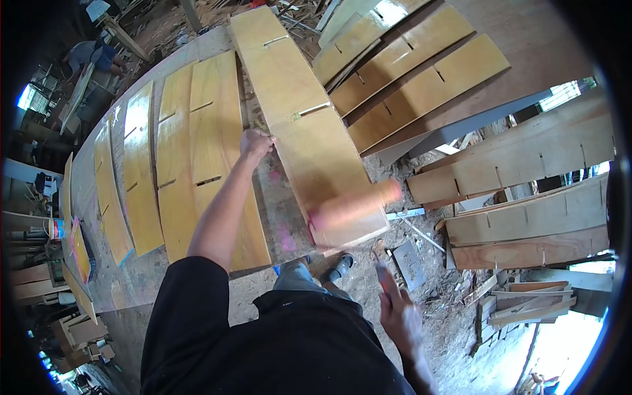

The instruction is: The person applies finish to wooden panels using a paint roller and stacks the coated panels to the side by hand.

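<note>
A long slotted wooden board [299,85] lies on the table in front of me, glossy over most of its length and paler at the near end. My left hand [257,143] is closed at its left edge, fingertips pinching the rim. Down at the right, my right hand [401,319] is wrapped round the handle of a paint roller [355,204]. The orange roller sleeve, blurred by motion, lies across the board's near end. Whether it presses on the wood is hard to tell.
Several glossy slotted boards [217,125] lie on the table [283,224] to the left. More coated boards [428,82] rest on a panel at the upper right. Slotted boards [526,220] stand at the right. A person [95,56] bends over far left. Wood scraps [526,306] litter the ground.
</note>
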`<move>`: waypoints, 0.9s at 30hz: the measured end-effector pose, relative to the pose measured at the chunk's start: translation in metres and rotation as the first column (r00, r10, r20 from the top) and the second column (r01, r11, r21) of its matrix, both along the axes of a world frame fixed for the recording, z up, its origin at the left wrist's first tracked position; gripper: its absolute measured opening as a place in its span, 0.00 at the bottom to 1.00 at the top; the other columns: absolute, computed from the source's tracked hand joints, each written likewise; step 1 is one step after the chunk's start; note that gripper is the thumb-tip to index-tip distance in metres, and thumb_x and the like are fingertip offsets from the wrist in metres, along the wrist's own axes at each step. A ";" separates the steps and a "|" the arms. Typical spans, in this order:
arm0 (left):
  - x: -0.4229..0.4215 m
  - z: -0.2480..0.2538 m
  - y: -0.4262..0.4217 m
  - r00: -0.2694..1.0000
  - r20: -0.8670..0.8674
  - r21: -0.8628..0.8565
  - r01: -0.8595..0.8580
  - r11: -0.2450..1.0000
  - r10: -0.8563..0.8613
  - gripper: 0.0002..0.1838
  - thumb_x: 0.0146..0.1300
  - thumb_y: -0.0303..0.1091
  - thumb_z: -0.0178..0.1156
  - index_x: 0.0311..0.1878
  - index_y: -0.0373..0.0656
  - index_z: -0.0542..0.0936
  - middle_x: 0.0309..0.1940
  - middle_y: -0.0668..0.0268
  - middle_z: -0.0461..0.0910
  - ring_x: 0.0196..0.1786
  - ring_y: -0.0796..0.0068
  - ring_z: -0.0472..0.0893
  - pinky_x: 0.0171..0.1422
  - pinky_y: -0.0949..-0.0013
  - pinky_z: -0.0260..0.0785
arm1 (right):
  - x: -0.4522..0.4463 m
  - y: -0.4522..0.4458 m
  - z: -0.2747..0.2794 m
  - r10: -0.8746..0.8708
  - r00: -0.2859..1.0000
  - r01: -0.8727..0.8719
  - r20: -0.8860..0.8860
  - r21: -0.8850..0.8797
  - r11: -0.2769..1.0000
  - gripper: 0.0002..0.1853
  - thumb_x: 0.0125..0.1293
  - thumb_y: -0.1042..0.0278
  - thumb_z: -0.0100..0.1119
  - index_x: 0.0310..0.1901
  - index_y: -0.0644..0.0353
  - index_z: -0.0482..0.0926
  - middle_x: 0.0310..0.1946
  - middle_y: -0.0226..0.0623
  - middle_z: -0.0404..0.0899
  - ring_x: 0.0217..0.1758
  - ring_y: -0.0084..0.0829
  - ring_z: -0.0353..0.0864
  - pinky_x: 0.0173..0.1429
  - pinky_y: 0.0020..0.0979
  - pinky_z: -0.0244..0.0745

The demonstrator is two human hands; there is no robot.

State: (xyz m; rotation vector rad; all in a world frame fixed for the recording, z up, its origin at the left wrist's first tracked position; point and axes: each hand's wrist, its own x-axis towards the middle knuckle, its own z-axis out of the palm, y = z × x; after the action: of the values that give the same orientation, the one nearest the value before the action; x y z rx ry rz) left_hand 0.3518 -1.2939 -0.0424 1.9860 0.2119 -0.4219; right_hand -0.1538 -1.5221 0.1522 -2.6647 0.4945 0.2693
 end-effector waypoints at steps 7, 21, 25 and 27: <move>-0.011 0.006 -0.009 0.995 0.063 0.076 -0.078 0.994 0.073 0.09 0.62 0.29 0.75 0.30 0.35 0.85 0.29 0.60 0.88 0.27 0.68 0.88 0.30 0.67 0.81 | 0.003 0.001 -0.031 0.030 0.990 -0.027 0.139 -0.024 0.999 0.34 0.75 0.63 0.61 0.81 0.41 0.64 0.32 0.48 0.82 0.26 0.51 0.86 0.30 0.49 0.83; -0.002 0.008 0.005 0.998 -0.053 0.002 0.022 1.000 -0.022 0.10 0.65 0.32 0.75 0.33 0.38 0.85 0.30 0.64 0.89 0.26 0.75 0.87 0.24 0.69 0.73 | -0.094 0.019 0.028 -0.084 0.992 0.095 -0.094 0.115 0.989 0.28 0.70 0.67 0.68 0.72 0.55 0.77 0.41 0.52 0.87 0.35 0.55 0.88 0.35 0.49 0.82; 0.003 0.013 0.008 0.986 -0.134 -0.006 0.099 0.995 -0.099 0.06 0.67 0.32 0.74 0.39 0.41 0.87 0.33 0.66 0.89 0.27 0.80 0.85 0.26 0.73 0.71 | -0.075 0.036 0.007 -0.076 0.997 0.077 -0.016 0.084 0.994 0.29 0.70 0.66 0.69 0.72 0.47 0.77 0.32 0.44 0.82 0.26 0.50 0.85 0.30 0.48 0.79; 0.003 0.014 0.012 0.985 -0.125 -0.076 0.114 0.991 -0.123 0.09 0.65 0.33 0.75 0.36 0.38 0.87 0.33 0.64 0.89 0.28 0.77 0.86 0.27 0.70 0.74 | -0.059 0.043 0.009 -0.078 0.997 0.079 -0.018 0.088 0.993 0.29 0.70 0.65 0.68 0.72 0.47 0.77 0.32 0.44 0.82 0.27 0.50 0.85 0.30 0.48 0.79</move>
State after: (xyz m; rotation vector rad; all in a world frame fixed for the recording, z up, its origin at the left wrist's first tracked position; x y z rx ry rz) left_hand 0.3545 -1.2821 -0.0289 1.9119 0.1585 -0.6278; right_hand -0.2127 -1.4790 0.1612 -2.5526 0.5767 0.2812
